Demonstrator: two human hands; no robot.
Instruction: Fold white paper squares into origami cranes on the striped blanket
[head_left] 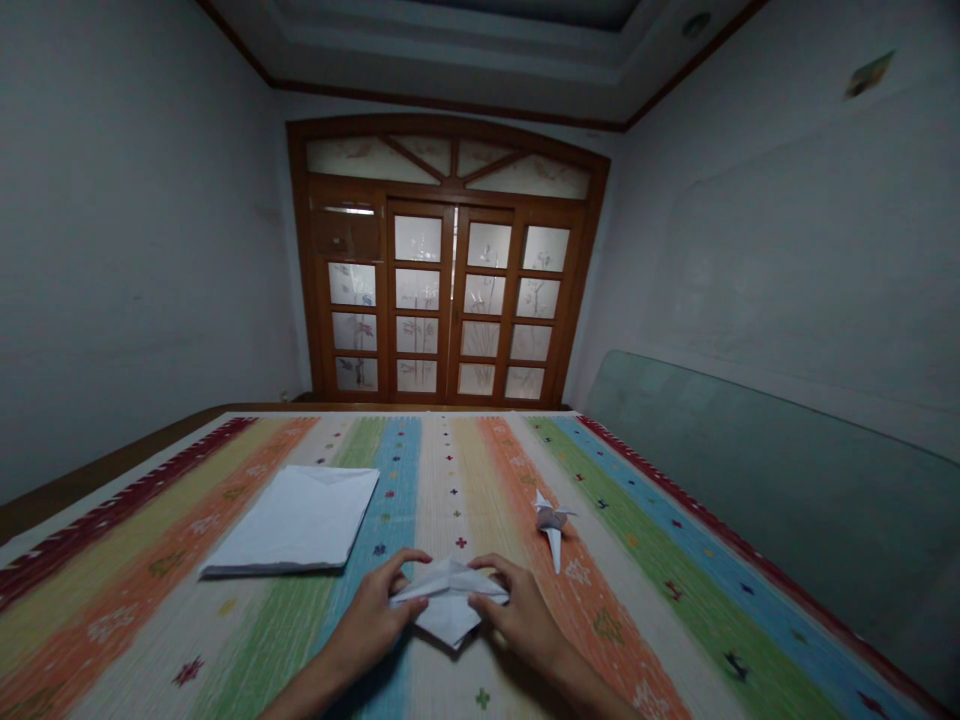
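- Striped cloth (435,480): spreads under everything on the table; its surface is soft, so creases are probably better pressed between finger and thumb than against it.
- Paper stack (296,520): white sheets lying flat, beyond the left hand and off to its left, well apart.
- Left hand (381,605) and right hand (523,608): both narrowed in a pinch on the work, thumbs on the near side, index fingers over the far side.
- Folded paper (450,590): handling looks to want an even, light grip, edges lined up before any crease is run sharp, neither side tugging harder. Lies between the hands, touching both, one end in each pinch; near flap points down toward the wearer.
- Paper figure (551,520): small, with pointed ends; sits beyond the right hand and slightly to its right, apart from it, on the orange stripe.
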